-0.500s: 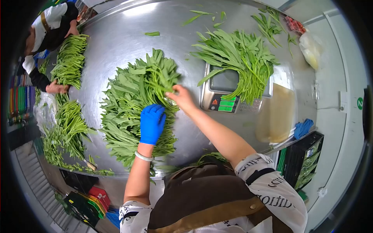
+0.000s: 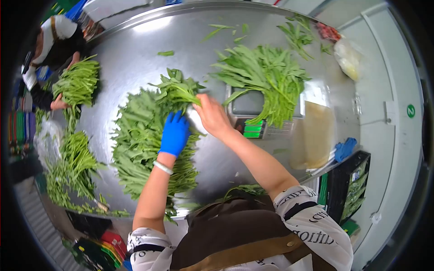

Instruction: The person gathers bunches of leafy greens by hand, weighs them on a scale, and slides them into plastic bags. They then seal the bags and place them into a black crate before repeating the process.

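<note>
My right hand (image 2: pixel 213 116) is bare and closed round the stems of a small bunch of water spinach (image 2: pixel 178 90), whose leaves point left. Just below, my left hand (image 2: pixel 175 134), in a blue glove, lies with fingers stretched out on the edge of a large heap of water spinach (image 2: pixel 140 144). The heap rests on the steel table (image 2: pixel 135 54), leaves to the left and stems to the right. To the right of my hands, another bunch of water spinach (image 2: pixel 271 81) lies across the digital scale (image 2: pixel 246 106), hiding part of its pan and display.
At the left, a co-worker's hands (image 2: pixel 58 103) hold a bundle of greens (image 2: pixel 79 83). More stems (image 2: pixel 79 153) lie below it, beside a clear plastic bag (image 2: pixel 49 137). A brown board (image 2: pixel 314 135), a crumpled blue glove (image 2: pixel 346 149) and a plastic bag (image 2: pixel 348 58) are on the right.
My right hand has drawn a small bunch up and away from the heap. My left hand's fingers have straightened. The co-worker's bundle has been lifted and turned.
</note>
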The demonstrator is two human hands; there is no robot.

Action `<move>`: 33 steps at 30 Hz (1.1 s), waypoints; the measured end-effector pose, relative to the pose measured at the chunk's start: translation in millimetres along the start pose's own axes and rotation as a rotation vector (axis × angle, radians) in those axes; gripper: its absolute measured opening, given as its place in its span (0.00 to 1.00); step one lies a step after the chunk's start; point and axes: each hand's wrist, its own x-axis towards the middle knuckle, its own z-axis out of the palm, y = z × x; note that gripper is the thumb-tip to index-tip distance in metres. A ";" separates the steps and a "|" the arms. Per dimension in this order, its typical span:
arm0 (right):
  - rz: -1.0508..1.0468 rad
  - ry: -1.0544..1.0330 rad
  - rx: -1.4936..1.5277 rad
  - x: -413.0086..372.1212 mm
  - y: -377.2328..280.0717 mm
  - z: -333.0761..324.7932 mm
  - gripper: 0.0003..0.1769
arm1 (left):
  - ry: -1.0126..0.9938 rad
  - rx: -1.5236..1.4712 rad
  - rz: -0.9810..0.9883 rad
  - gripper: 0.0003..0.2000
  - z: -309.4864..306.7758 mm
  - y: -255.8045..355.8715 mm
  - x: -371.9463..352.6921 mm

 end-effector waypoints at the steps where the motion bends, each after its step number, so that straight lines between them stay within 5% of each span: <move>1: -0.010 0.159 -0.022 6.0 -9.7 -23.1 0.14 | -0.027 0.016 -0.035 0.13 6.2 -2.8 -2.5; 4: 0.214 0.466 0.211 10.3 -34.0 -108.3 0.15 | -0.027 0.052 -0.045 0.13 14.4 -5.1 -11.9; 6: 0.113 0.667 0.387 6.3 -28.5 -156.0 0.14 | -0.043 0.040 -0.017 0.13 3.2 -3.5 -10.2; 9: 0.186 0.608 -0.038 -17.4 6.2 -202.0 0.14 | -0.045 0.049 -0.028 0.13 -1.4 0.1 -10.3; 12: 0.573 -0.007 -0.723 -55.7 65.3 -210.5 0.14 | 0.018 -0.029 -0.052 0.17 -13.3 20.7 -14.8; 15: 0.457 0.003 -0.646 -78.9 68.6 -205.2 0.16 | 0.124 -0.132 -0.047 0.22 -22.4 53.0 -32.8; 22: 0.326 0.345 -0.590 -153.2 72.6 -264.1 0.21 | -0.040 -0.400 -0.077 0.22 3.8 144.1 -92.8; 26: 0.619 0.127 -0.701 -257.3 149.0 -275.8 0.29 | -0.126 -0.659 -0.170 0.26 44.7 193.8 -115.2; 30: 0.657 -0.054 -0.810 -324.0 206.2 -277.8 0.31 | -0.171 -0.682 -0.166 0.27 41.3 232.4 -82.9; 33: 0.693 -0.037 -0.743 -326.7 222.4 -291.9 0.32 | -0.013 -0.753 -0.311 0.22 41.3 234.1 -49.8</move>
